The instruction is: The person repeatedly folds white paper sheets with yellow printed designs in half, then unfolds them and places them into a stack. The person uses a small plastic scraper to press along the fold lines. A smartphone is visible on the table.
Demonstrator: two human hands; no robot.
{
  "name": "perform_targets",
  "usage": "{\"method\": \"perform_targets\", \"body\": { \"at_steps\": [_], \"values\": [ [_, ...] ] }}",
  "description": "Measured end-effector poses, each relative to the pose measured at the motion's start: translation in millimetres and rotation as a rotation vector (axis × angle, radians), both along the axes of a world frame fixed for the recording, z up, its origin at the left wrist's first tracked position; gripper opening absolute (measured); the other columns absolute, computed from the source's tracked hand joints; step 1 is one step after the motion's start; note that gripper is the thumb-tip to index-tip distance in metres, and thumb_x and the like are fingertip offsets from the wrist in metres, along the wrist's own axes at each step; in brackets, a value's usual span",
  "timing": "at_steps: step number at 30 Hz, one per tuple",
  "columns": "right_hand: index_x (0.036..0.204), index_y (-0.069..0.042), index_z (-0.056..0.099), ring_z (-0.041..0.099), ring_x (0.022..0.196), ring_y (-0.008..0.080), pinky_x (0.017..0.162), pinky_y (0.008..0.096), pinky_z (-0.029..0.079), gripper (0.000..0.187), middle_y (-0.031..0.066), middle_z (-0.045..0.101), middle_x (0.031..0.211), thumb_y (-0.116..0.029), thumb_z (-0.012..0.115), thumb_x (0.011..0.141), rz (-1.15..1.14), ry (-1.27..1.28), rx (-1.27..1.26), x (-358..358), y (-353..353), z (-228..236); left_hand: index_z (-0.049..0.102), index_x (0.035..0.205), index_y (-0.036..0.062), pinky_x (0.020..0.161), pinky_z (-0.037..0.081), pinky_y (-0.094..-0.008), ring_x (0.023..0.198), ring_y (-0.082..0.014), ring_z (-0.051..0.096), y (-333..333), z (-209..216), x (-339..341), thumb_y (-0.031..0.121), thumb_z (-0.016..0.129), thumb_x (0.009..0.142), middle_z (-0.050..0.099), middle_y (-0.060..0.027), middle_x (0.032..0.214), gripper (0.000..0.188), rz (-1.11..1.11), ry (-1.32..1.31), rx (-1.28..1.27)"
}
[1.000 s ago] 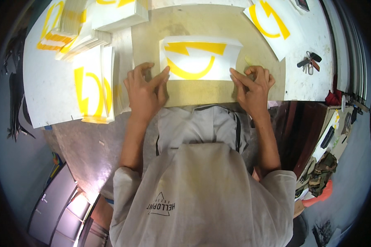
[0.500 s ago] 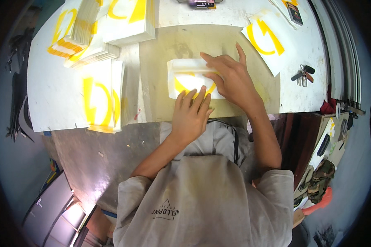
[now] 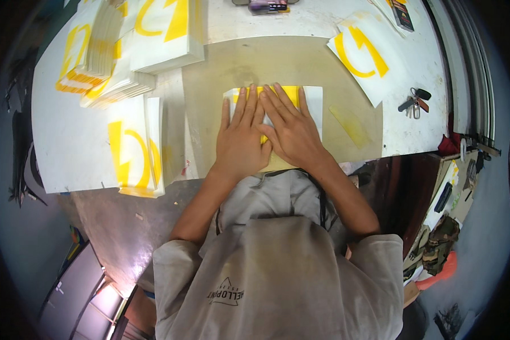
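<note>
A folded white paper piece with yellow print (image 3: 315, 110) lies on the tan mat (image 3: 221, 62) in front of me. My left hand (image 3: 241, 139) presses flat on its left part, fingers stretched toward the far edge. Beside it, my right hand (image 3: 293, 126) also lies flat on the paper, fingers extended and a little spread. The two hands meet near the middle, thumbs close together. They hide most of the paper; yellow shows along its far edge and between the hands.
Stacks of white and yellow printed paper (image 3: 167, 51) stand at the far left. A smaller pile (image 3: 133, 153) lies at the table's near left edge. On the right are a loose printed sheet (image 3: 360, 62) and a bunch of keys (image 3: 416, 105). A small dark pack (image 3: 402, 17) lies farther back.
My right hand has come down from its raised, bent pose to lie flat. My left hand has moved slightly left and forward. The paper's far flap now lies folded down, with yellow showing there.
</note>
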State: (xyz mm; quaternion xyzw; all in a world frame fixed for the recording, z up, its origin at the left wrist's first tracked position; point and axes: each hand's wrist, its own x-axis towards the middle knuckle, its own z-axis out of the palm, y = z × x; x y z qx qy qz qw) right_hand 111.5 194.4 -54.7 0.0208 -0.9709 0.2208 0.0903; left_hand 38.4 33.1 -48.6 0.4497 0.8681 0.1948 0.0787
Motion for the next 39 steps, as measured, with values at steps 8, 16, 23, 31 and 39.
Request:
{"method": "perform_targets", "body": {
  "at_steps": [8,16,23,31,39],
  "values": [
    [0.138,0.001,0.060,0.062,0.123,0.0343,0.110,0.0658,0.036,0.051,0.0205,0.064,0.133,-0.025,0.076,0.096,-0.624,0.144,0.232,96.5,69.3,18.7,0.039,0.159,-0.0090,0.127,0.014,-0.0669,0.160,-0.0478,0.024,-0.6,8.5,8.1,0.050,0.063,0.101,0.031,-0.0309,0.169,0.086,0.055,0.016,-0.019],
    [0.111,-0.002,0.063,0.063,0.101,0.0366,0.093,0.0504,0.047,0.037,0.0176,0.065,0.106,-0.027,0.083,0.092,-0.961,0.117,-0.454,104.4,57.8,7.0,0.036,0.157,-0.0138,0.127,0.017,-0.0656,0.158,-0.0544,0.023,1.0,-3.1,14.8,0.047,0.064,0.100,0.027,-0.0373,0.167,0.088,0.051,-0.015,0.077],
    [0.108,0.004,0.062,0.061,0.098,0.0406,0.086,0.0510,0.049,0.045,0.0210,0.061,0.105,-0.031,0.086,0.090,-0.943,-0.007,0.141,112.6,51.8,22.7,0.032,0.158,-0.0145,0.127,0.013,-0.0666,0.159,-0.0538,0.021,0.4,-0.8,21.7,0.051,0.059,0.102,0.025,-0.0369,0.169,0.090,0.100,-0.001,-0.002],
    [0.115,0.003,0.064,0.067,0.086,0.0225,0.080,0.0338,0.054,0.022,0.0149,0.070,0.101,-0.006,0.074,0.098,-0.911,0.192,-0.395,127.6,42.4,7.6,0.028,0.157,-0.0196,0.127,0.011,-0.0672,0.161,-0.0522,0.016,5.8,-1.2,27.1,0.053,0.056,0.103,0.022,-0.0398,0.168,0.095,0.099,0.005,-0.035],
    [0.110,0.000,0.068,0.064,0.091,0.0330,0.085,0.0474,0.046,0.023,0.0130,0.065,0.093,-0.003,0.070,0.088,-0.302,0.306,-0.211,19.7,-4.7,-4.2,0.032,0.155,-0.0211,0.129,0.010,-0.0639,0.161,-0.0498,0.016,7.6,-7.0,25.9,0.053,0.056,0.101,0.025,-0.0396,0.167,0.095,0.104,0.041,-0.043]
  ]
}}
